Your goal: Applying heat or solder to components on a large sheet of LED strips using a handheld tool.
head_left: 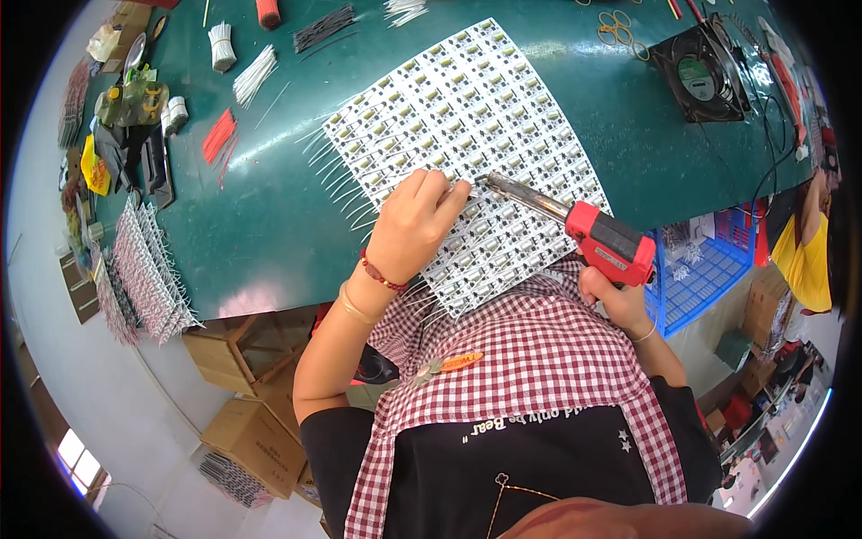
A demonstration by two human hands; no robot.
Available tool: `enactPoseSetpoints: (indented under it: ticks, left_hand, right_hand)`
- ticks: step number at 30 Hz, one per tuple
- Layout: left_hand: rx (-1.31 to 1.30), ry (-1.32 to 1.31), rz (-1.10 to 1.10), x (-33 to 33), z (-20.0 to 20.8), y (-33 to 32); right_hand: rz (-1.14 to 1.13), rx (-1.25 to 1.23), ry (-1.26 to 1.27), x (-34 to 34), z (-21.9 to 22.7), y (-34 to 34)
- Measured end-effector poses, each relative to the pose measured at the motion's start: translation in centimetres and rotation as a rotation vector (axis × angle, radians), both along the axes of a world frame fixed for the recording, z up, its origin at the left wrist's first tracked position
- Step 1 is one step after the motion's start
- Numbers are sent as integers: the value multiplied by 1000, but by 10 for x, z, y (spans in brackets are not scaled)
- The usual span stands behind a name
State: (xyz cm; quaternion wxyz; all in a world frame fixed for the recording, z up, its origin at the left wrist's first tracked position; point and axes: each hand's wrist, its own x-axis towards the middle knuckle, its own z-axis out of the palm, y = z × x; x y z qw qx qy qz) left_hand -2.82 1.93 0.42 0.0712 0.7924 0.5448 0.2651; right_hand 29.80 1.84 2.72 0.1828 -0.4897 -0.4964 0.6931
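A large white panel of small circuit boards (539, 135) lies tilted across the table's front edge, its near corner over my lap. Thin white wires (346, 187) stick out along its left side. My right hand (620, 301) grips a red and black soldering gun (612, 242), whose metal tip points left and rests at or just above the middle of the panel. Close to that tip, my left hand (415, 220) is pinched over the boards. Its fingers hide what they hold, if anything.
Bundles of white wires (256, 75), red wires (218, 135) and black wires (324, 29) lie on the green table (269, 216). A black fan (700, 76) stands back right. Wired panels (148, 265) hang at the left edge. A blue crate (705, 278) sits below right.
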Motion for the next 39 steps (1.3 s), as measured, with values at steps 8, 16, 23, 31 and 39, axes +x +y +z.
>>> enactPoseSetpoints:
  ticks: [8, 16, 23, 31, 39]
  left_hand:
    - [4, -53, 16, 0, 1, -2]
    - [-6, -86, -1, 1, 1, -1]
    - [-26, -91, -9, 0, 1, 0]
    - [-44, -13, -16, 2, 2, 0]
    - [-41, -17, -11, 5, 3, 0]
  right_hand:
    - [-52, 8, 13, 9, -9, -6]
    - [-61, 58, 3, 11, -13, -11]
    - [-58, 56, -5, 10, -10, -12]
    - [88, 242, -88, 1, -2, -4]
    - [-44, 14, 44, 8, 5, -9]
